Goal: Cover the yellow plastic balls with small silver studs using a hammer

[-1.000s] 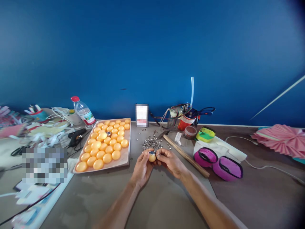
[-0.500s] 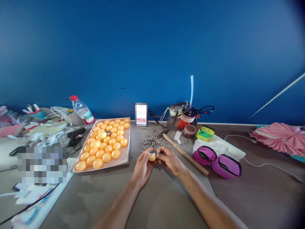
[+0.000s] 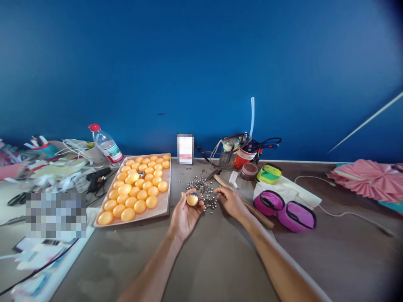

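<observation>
My left hand (image 3: 185, 216) is closed around an orange table tennis ball (image 3: 192, 200) with shiny metal on its far side. Just right of it lies a heap of small silver metal studs (image 3: 206, 193), spread over the grey tabletop. At the heap's right edge is my right hand (image 3: 231, 203), apart from the ball. Its thumb and fingertips are drawn together; whatever they may hold is too small to make out. A shallow white tray (image 3: 164, 205) to the left carries many orange balls (image 3: 139, 205), one of them covered with silver metal.
A hammer (image 3: 248, 203) lies right of the heap, its handle slanting behind my right forearm. Purple bands (image 3: 297, 217) and a white cloth (image 3: 291, 191) lie farther right. A bottle (image 3: 108, 147), a glue gun (image 3: 97, 180) and loose ribbons are at the left.
My right hand has left the ball and shifted right to the edge of the studs. My left hand has moved slightly left with the ball, turning its plain orange side towards me.
</observation>
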Motion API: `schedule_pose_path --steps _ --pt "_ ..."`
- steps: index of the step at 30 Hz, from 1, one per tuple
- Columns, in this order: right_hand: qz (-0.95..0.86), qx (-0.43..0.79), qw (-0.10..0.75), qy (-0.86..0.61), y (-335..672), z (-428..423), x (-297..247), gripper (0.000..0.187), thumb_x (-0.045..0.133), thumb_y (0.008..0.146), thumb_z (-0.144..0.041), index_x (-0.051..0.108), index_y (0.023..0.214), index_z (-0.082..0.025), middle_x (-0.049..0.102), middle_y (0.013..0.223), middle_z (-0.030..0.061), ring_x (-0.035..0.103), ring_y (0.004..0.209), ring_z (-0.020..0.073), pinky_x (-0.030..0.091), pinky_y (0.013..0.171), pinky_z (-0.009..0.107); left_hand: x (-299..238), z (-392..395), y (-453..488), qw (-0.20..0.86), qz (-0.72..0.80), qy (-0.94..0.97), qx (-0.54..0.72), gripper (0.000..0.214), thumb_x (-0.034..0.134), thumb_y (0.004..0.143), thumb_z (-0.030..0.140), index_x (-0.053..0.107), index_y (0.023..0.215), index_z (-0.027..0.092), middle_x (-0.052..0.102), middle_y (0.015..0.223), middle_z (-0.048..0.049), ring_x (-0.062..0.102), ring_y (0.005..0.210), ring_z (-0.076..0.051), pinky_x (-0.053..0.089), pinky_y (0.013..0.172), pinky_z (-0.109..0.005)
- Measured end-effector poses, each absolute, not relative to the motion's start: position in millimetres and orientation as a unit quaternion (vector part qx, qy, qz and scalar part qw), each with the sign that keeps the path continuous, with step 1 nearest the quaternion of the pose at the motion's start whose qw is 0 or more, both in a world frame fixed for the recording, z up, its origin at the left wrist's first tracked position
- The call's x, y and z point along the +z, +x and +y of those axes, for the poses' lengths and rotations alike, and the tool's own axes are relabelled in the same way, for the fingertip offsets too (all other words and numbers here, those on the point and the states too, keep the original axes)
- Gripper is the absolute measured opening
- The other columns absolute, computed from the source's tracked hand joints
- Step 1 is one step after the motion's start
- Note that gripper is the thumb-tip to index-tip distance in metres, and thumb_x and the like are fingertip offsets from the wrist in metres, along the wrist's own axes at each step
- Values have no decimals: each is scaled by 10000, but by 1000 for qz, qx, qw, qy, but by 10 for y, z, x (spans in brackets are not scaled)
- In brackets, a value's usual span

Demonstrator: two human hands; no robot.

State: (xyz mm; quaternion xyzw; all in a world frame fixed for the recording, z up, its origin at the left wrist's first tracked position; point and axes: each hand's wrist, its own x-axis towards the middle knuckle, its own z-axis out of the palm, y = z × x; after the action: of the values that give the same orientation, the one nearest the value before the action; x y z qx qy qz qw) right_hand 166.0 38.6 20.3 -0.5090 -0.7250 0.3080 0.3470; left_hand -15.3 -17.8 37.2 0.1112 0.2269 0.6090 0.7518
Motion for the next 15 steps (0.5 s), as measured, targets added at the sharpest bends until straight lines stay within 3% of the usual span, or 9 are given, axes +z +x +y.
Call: schedule_pose_path --steps 7,15 --pt "-770 295 305 -477 1678 365 204 230 448 710 -78 645 786 -170 638 789 62 577 734 176 420 698 290 360 -182 -146 749 231 113 611 263 567 822 294 562 1045 155 620 839 -65 594 708 -142 494 723 -302" --pt "-763 297 334 -468 1617 352 164 151 499 708 -109 569 606 -197 569 653 20 517 656 166 370 646 286 370 -191 -136 751 232 123 606 292 569 818 295 544 1078 163 616 836 -56 593 704 -138 487 727 -301"
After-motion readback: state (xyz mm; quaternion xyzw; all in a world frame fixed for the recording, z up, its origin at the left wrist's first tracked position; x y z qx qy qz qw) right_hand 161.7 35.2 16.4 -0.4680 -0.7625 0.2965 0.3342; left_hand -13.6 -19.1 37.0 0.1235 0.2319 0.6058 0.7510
